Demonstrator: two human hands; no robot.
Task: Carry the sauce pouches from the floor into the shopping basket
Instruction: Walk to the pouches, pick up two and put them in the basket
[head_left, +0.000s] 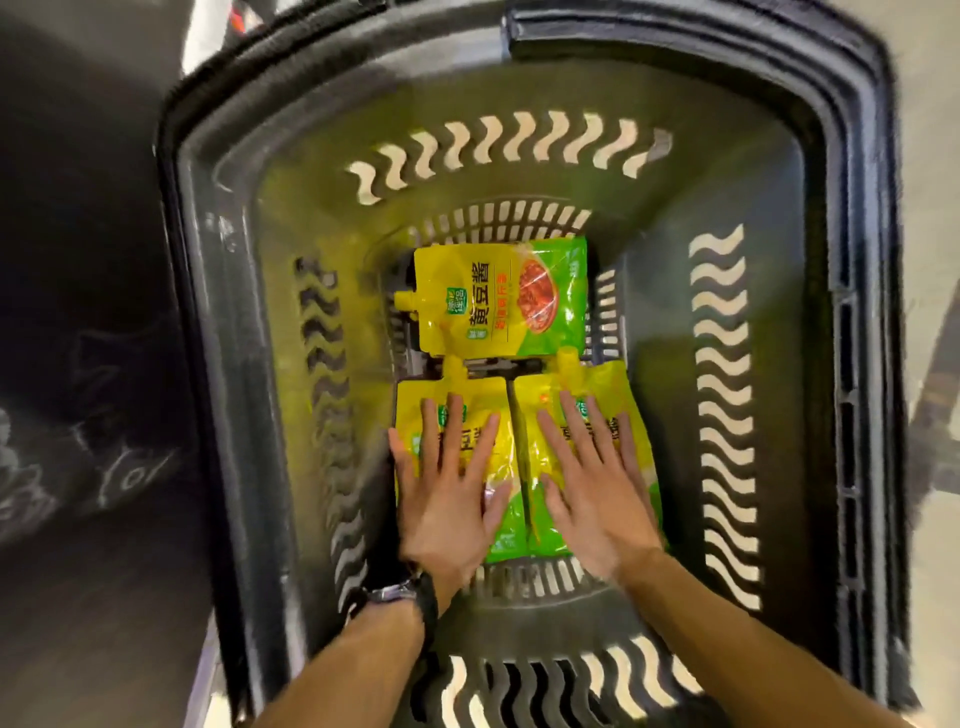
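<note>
- While both arms are reaching down, three sauce pouches are lying flat on the floor of one black shopping basket (841, 218).
- Left hand (447, 493) is pressing, fingers spread, on the near left pouch (470, 395).
- Right hand (597, 488) is pressing, fingers spread, on the near right pouch (550, 400).
- One far pouch (504, 296) is lying untouched, spout pointing left.
- One watch (405, 595) is sitting on the left wrist.
</note>
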